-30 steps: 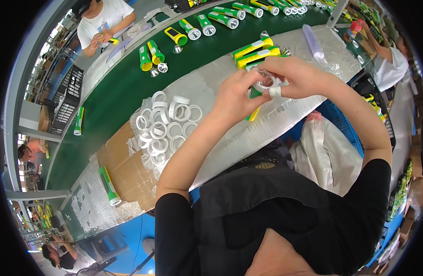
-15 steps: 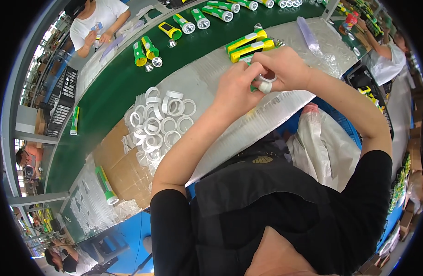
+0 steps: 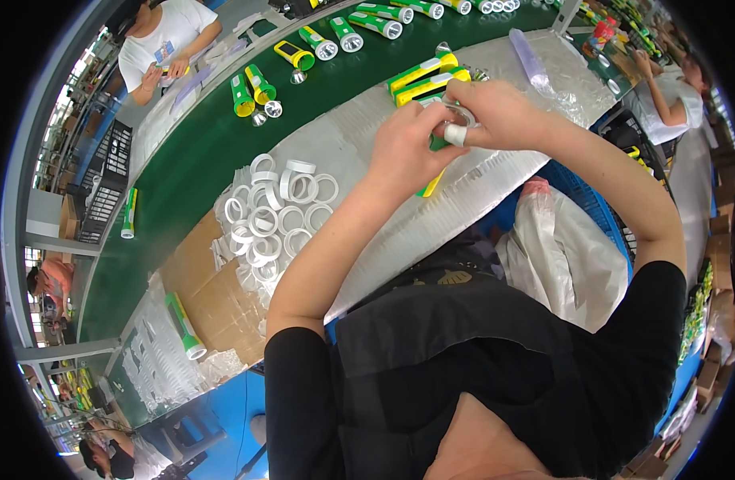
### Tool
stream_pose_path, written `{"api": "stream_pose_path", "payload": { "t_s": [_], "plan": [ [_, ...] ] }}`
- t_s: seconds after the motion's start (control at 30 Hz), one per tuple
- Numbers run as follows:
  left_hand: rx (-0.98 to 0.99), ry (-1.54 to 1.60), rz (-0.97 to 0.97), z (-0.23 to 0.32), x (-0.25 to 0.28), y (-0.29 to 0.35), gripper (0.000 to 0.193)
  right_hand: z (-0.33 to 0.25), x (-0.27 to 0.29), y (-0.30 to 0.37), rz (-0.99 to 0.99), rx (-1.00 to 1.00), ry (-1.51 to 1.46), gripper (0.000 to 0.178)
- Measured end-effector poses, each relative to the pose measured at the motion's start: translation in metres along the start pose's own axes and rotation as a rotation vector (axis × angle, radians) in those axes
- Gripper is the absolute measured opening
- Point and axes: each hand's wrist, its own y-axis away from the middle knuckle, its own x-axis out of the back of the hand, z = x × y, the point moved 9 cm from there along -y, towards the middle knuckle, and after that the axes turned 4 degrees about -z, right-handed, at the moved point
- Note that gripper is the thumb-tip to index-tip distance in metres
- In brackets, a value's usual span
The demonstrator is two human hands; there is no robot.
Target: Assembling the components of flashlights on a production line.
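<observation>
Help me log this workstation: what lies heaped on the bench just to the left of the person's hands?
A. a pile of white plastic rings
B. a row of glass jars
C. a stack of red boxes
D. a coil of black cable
A: a heap of white plastic rings lies on the pale bench cover beside the left hand, with no boxes, cable or jars there.

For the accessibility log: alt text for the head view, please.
Both hands, left hand and right hand, hold a green and yellow plastic flashlight over a grey padded mat, beside a pile of white plastic rings and a green conveyor belt.
</observation>
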Motion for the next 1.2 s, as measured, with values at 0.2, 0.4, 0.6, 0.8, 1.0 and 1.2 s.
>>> {"api": "stream_pose_path", "payload": {
  "t_s": [0.2,0.4,0.6,0.8,1.0,1.2],
  "plan": [
    [0.032,0.072,0.004,-0.007,0.001,0.002,0.038,0.010,0.008,0.000,0.177,-0.023,-0.179,0.050],
    [0.023,-0.003,-0.005,-0.006,0.000,-0.003,0.040,0.007,0.005,-0.008,0.018,-0.230,0.126,0.061],
    [0.049,0.061,-0.031,-0.009,0.002,0.000,0.042,-0.011,0.021,0.002,0.200,0.144,-0.387,0.055],
    [0.155,0.143,-0.022,-0.022,0.005,0.001,0.041,0.012,0.012,-0.008,0.100,-0.221,-0.062,0.050],
    [0.163,0.201,-0.039,-0.024,0.006,0.002,0.040,0.019,0.003,-0.009,0.260,-0.213,-0.132,0.053],
    [0.132,0.134,-0.028,-0.023,0.011,0.002,0.039,0.009,0.003,-0.018,0.230,-0.014,-0.286,0.047]
  ]
}}
